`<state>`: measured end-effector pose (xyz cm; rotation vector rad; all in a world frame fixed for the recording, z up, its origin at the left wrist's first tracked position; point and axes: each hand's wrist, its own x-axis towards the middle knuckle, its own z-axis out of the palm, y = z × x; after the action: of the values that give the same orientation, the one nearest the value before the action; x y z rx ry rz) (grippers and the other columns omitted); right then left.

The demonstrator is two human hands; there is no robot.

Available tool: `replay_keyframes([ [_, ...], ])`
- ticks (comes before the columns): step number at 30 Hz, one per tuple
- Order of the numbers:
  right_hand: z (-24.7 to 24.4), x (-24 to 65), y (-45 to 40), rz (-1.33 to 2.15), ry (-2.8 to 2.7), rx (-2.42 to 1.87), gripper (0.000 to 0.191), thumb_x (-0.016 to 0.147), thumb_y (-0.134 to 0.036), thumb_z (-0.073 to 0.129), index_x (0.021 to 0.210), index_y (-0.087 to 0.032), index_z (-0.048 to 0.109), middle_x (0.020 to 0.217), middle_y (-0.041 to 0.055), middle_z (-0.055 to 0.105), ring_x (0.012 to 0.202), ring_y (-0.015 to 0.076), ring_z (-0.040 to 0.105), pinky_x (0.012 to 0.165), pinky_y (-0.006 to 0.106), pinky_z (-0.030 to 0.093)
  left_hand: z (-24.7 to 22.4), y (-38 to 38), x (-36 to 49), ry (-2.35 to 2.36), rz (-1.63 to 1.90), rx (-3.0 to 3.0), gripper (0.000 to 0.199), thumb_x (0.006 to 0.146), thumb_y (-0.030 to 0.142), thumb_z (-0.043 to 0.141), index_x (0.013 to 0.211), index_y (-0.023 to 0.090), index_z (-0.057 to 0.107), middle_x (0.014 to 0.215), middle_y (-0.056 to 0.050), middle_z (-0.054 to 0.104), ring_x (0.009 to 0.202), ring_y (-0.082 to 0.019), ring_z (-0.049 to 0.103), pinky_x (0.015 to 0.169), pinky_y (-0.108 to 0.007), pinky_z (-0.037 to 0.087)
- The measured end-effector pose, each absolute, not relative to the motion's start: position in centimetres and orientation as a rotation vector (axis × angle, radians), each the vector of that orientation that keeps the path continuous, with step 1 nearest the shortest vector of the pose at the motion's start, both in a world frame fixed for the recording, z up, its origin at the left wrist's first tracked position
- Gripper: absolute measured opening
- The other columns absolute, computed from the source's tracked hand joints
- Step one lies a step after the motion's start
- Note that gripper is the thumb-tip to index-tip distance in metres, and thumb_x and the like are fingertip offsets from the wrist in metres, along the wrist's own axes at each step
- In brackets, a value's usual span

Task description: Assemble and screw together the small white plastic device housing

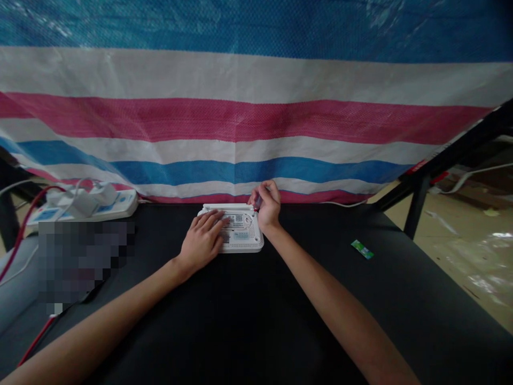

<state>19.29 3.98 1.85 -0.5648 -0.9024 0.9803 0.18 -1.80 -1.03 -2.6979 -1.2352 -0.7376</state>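
A white router (244, 247) lies bottom side up on the black table, showing labels, vent slots and a white bar along its far edge. My left hand (206, 232) rests on its left part, fingers stretched out and spread over the labels. At the router's far right corner, my right hand (269, 206) is closed around a small slim tool (258, 202). Only a greyish part of that tool shows between the fingers, with a bit of red near the corner; the rest is hidden, and I cannot tell its exact kind.
A white power strip (128, 206) with plugged-in adapters stands at the back left. Near it lies a pixelated dark object (80, 262) with a red cable (38, 339). A small green packet (362, 249) lies to the right. A striped tarp (236, 123) hangs behind the black table (248, 321).
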Motion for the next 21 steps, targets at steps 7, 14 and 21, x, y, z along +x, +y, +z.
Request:
replay_keyframes([
  [7,1.94,19.5,4.09,0.936,-0.9,-0.591,0.02,0.079,-0.033,0.062,0.074,-0.023,0.046,0.05,-0.0081,0.051,0.038,0.0078,0.043,0.039,0.021,0.036,-1.21,-1.77,0.14,-1.214,-0.743,-2.693,0.041,0.089,0.018,0.043,0.127,0.016,0.058,0.138,-0.012,0.054,0.131,-0.03,0.046,0.106,-0.05,0.038],
  [14,1.76,19.36,4.08,0.952,-0.882,-0.604,0.023,0.078,-0.036,0.065,0.072,-0.022,0.047,0.05,-0.0079,0.052,0.038,0.0079,0.044,0.04,0.021,0.036,-1.08,-1.78,0.16,-1.216,-0.721,-2.687,0.043,0.088,0.017,0.044,0.129,0.015,0.057,0.137,-0.013,0.055,0.13,-0.029,0.047,0.106,-0.05,0.038],
  [21,1.96,19.17,3.91,0.976,-0.883,-0.604,0.024,0.076,-0.037,0.066,0.07,-0.022,0.049,0.049,-0.0074,0.051,0.038,0.0081,0.045,0.039,0.02,0.036,-1.15,-1.79,0.18,-1.212,-0.727,-2.676,0.043,0.088,0.018,0.045,0.129,0.015,0.058,0.137,-0.013,0.056,0.129,-0.03,0.048,0.106,-0.05,0.038],
])
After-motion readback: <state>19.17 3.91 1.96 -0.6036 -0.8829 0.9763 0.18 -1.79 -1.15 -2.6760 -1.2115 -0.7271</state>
